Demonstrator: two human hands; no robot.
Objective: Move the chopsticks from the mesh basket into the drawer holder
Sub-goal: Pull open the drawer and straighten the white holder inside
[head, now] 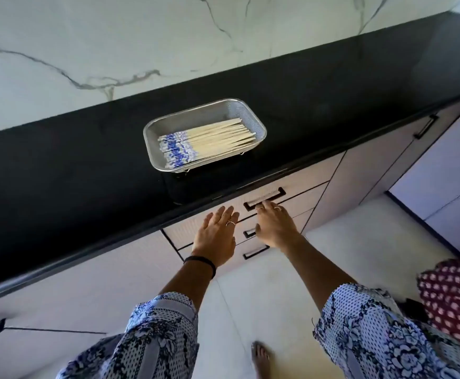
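Observation:
A silver mesh basket [250,110] stands on the black countertop [59,187] near its front edge. Several chopsticks [218,136], pale with blue-and-white patterned ends, lie flat in it. Below the counter the top drawer [302,181] is closed, so its holder is hidden. My right hand [275,228] reaches the drawer's black handle [279,193], with its fingertips curled onto the bar. My left hand [218,237] hovers flat with spread fingers in front of the drawer front, just left of the right hand, and it holds nothing.
Two lower drawers with black handles [255,253] sit under the top one. More cabinet doors [425,127] run to the right. A marble wall [114,36] backs the counter. My bare foot [260,356] stands on the pale floor.

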